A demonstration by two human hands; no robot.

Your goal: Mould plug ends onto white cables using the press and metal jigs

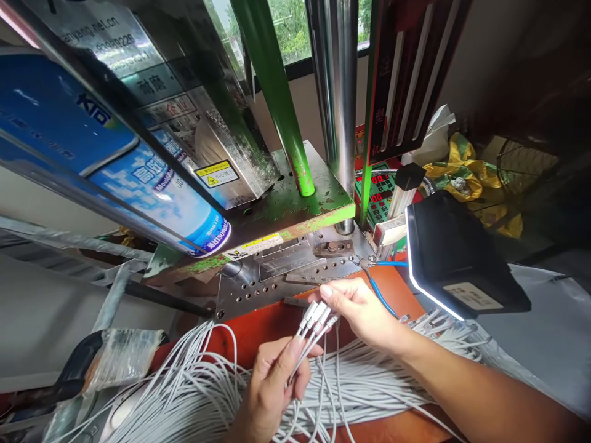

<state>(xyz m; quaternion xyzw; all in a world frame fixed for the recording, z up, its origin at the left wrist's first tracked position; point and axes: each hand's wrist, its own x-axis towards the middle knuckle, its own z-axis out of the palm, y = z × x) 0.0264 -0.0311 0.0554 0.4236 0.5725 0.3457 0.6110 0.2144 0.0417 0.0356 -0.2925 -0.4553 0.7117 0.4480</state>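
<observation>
Several white cables with moulded plugs (313, 315) are bunched between my two hands. My left hand (276, 381) is closed round the cables just below the plugs, thumb on top. At the plug ends, my right hand (353, 304) pinches with thumb and forefinger; its other fingers are partly hidden behind the plugs. Beneath both hands spreads a large heap of white cables (364, 375). Just beyond the fingers lies the machine's steel mould plate (249, 289), full of round holes.
Blue-handled pliers (381, 292) lie right of the mould plate. A green press plate (295, 212) with a post and steel column hangs above. A blue spray can (152, 178) stands at left. A black lamp (466, 258) juts in at right, before a red-digit control panel (379, 195).
</observation>
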